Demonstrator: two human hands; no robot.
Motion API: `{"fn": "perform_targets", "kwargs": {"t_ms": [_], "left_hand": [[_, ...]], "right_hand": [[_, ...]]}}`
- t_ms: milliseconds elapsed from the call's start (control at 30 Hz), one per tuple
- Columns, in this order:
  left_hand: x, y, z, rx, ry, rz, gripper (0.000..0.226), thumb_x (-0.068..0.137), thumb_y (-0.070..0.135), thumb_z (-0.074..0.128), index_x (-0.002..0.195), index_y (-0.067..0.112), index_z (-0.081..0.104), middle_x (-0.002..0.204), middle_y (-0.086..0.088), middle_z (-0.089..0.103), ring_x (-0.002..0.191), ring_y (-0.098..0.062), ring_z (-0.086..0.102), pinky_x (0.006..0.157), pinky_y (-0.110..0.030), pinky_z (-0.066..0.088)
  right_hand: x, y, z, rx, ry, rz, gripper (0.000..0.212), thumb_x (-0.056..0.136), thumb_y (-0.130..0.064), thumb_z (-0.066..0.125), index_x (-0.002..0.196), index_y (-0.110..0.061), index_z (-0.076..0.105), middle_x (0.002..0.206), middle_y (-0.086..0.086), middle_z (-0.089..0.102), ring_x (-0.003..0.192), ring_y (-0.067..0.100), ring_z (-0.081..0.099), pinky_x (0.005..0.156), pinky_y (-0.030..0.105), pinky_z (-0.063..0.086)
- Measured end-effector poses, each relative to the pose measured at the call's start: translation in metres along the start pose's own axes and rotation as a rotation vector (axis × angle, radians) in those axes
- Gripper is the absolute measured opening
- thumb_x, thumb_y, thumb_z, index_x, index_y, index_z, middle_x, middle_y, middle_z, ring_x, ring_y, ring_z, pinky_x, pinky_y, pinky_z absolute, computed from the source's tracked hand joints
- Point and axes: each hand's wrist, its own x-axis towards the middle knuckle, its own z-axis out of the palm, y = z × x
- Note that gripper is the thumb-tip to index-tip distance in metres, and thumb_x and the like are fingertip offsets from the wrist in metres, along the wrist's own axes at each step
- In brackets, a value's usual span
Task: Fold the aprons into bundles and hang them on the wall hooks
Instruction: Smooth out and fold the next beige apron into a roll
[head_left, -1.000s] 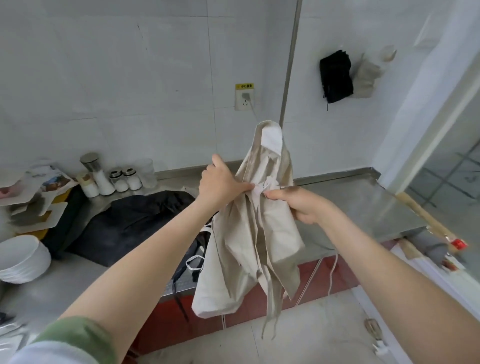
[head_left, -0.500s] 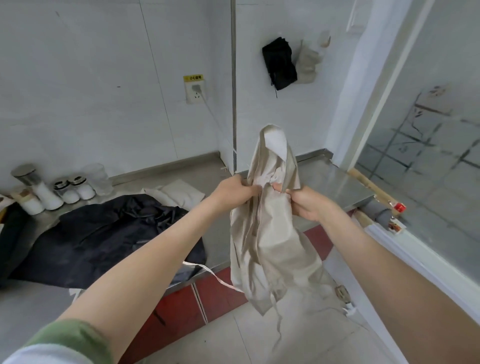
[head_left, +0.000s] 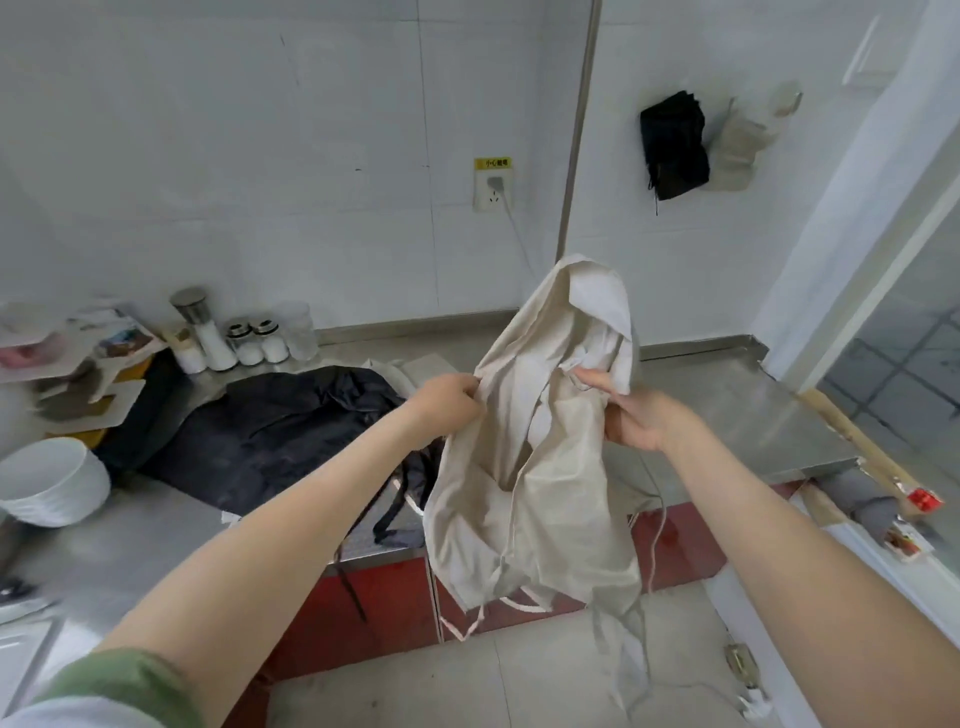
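Observation:
A beige apron (head_left: 540, 467) hangs crumpled in the air in front of me, its ties dangling toward the floor. My left hand (head_left: 449, 402) grips its left edge. My right hand (head_left: 631, 415) pinches cloth on its right side. A black apron (head_left: 280, 431) lies spread on the steel counter (head_left: 727, 410), with another pale cloth (head_left: 410, 366) behind it. On the right wall a black bundle (head_left: 674, 143) and a beige bundle (head_left: 737, 150) hang from hooks.
Jars and a shaker (head_left: 234, 338) stand against the back wall. Stacked white bowls (head_left: 49, 480) sit at the left, beside a rack with plates (head_left: 78, 364). A wall socket (head_left: 492, 184) has a cable plugged in. A glass partition (head_left: 909, 338) closes the right side.
My hands have moved apart, spreading the beige apron wider. The view has swung back left, showing the bowls and rack again.

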Motion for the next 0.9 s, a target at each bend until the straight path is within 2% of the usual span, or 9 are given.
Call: {"fn": "perform_targets", "kwargs": {"t_ms": [100,233,300,433,600,700,767,833,900], "left_hand": [[-0.010,-0.019,-0.030,-0.263,-0.057,-0.153,0.022,0.091,-0.001,0.039,0.097,0.009,0.058,0.094,-0.007,0.061,0.091,-0.024,0.061,0.086,-0.038,0.055],[-0.018,-0.042,-0.056,-0.340,-0.038,-0.246,0.041,0.088,-0.007,0.032,0.111,0.013,0.058,0.103,-0.005,0.062,0.096,-0.022,0.062,0.082,-0.036,0.056],[-0.020,-0.050,-0.061,-0.343,0.069,-0.244,0.034,0.089,-0.003,0.033,0.098,0.020,0.057,0.095,-0.002,0.058,0.089,-0.022,0.057,0.075,-0.032,0.051],[-0.025,-0.062,-0.062,-0.127,0.304,-0.149,0.026,0.095,0.013,0.040,0.070,0.018,0.033,0.069,0.001,0.035,0.066,-0.017,0.031,0.054,-0.026,0.027],[-0.030,-0.060,-0.064,0.028,0.409,-0.014,0.030,0.095,0.009,0.041,0.068,0.021,0.032,0.064,0.004,0.037,0.064,-0.016,0.032,0.049,-0.017,0.029],[-0.034,-0.061,-0.070,0.085,0.474,0.038,0.024,0.098,0.011,0.041,0.076,0.020,0.043,0.069,-0.001,0.048,0.073,-0.025,0.042,0.060,-0.030,0.029],[-0.038,-0.066,-0.075,0.324,0.557,0.014,0.016,0.102,0.019,0.037,0.097,0.013,0.051,0.082,-0.014,0.060,0.077,-0.033,0.051,0.061,-0.032,0.030],[-0.042,-0.075,-0.082,0.586,0.586,-0.060,0.027,0.104,0.031,0.033,0.112,0.011,0.051,0.094,-0.017,0.064,0.084,-0.037,0.059,0.061,-0.034,0.033],[-0.045,-0.082,-0.085,0.697,0.554,-0.079,0.033,0.105,0.037,0.030,0.115,0.013,0.050,0.095,-0.017,0.065,0.087,-0.037,0.062,0.061,-0.033,0.035]], "right_hand": [[0.018,0.004,0.002,-0.063,0.032,0.038,0.020,0.095,-0.019,0.055,0.111,-0.009,0.061,0.096,0.010,0.068,0.087,0.027,0.062,0.080,0.044,0.051],[0.044,0.017,0.009,-0.267,0.198,0.041,0.027,0.097,-0.010,0.053,0.122,-0.003,0.057,0.095,0.009,0.065,0.079,0.020,0.061,0.068,0.032,0.049],[0.054,0.021,0.013,-0.320,0.260,0.024,0.030,0.095,-0.017,0.057,0.121,-0.003,0.058,0.092,0.007,0.066,0.080,0.020,0.062,0.069,0.030,0.047],[0.068,0.022,0.037,-0.249,0.328,-0.085,0.039,0.091,-0.029,0.064,0.123,-0.006,0.058,0.109,0.008,0.066,0.094,0.022,0.062,0.078,0.029,0.047],[0.074,0.012,0.065,-0.238,0.341,-0.313,0.034,0.097,-0.027,0.053,0.124,-0.008,0.058,0.127,0.016,0.060,0.121,0.031,0.052,0.105,0.043,0.040],[0.075,0.005,0.071,-0.176,0.474,-0.422,0.023,0.100,-0.018,0.045,0.107,-0.005,0.063,0.108,0.013,0.067,0.112,0.035,0.057,0.092,0.038,0.045],[0.074,-0.002,0.066,-0.012,0.642,-0.445,0.022,0.100,-0.020,0.044,0.089,-0.008,0.059,0.085,0.001,0.061,0.093,0.030,0.060,0.076,0.031,0.042],[0.071,-0.007,0.053,0.038,0.807,-0.466,0.017,0.101,-0.020,0.040,0.093,-0.011,0.052,0.088,0.001,0.058,0.091,0.024,0.056,0.075,0.029,0.039],[0.067,-0.007,0.047,-0.177,0.825,-0.463,0.013,0.097,-0.017,0.046,0.107,-0.009,0.048,0.102,0.008,0.056,0.094,0.028,0.054,0.076,0.029,0.038]]}}
